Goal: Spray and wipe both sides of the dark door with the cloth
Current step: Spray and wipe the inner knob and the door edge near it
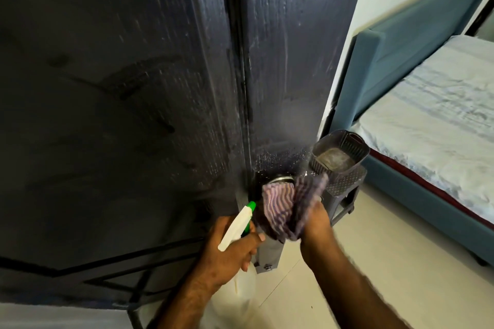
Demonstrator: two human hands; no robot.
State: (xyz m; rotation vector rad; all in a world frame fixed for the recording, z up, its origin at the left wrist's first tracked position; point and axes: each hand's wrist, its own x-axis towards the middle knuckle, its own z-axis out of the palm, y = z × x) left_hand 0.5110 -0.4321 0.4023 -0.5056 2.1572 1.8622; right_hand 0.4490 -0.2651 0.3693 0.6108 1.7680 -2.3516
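Observation:
The dark door (294,61) stands edge-on in front of me, its right face streaked and beaded with spray above the metal knob (280,178). My right hand (316,224) grips a striped purple-and-white cloth (283,208) bunched over the knob and lock plate. My left hand (227,251) holds a white spray bottle (238,224) with a green nozzle, pointing up toward the door's edge. The bottle's body is partly hidden under my hand. Dark wipe marks show on the dark surface (120,88) to the left.
A grey plastic stool (344,189) with a grey basket (339,152) on it stands just right of the door. A bed with a blue frame (401,35) and pale sheet (433,120) fills the right. Pale floor tiles (387,235) lie below.

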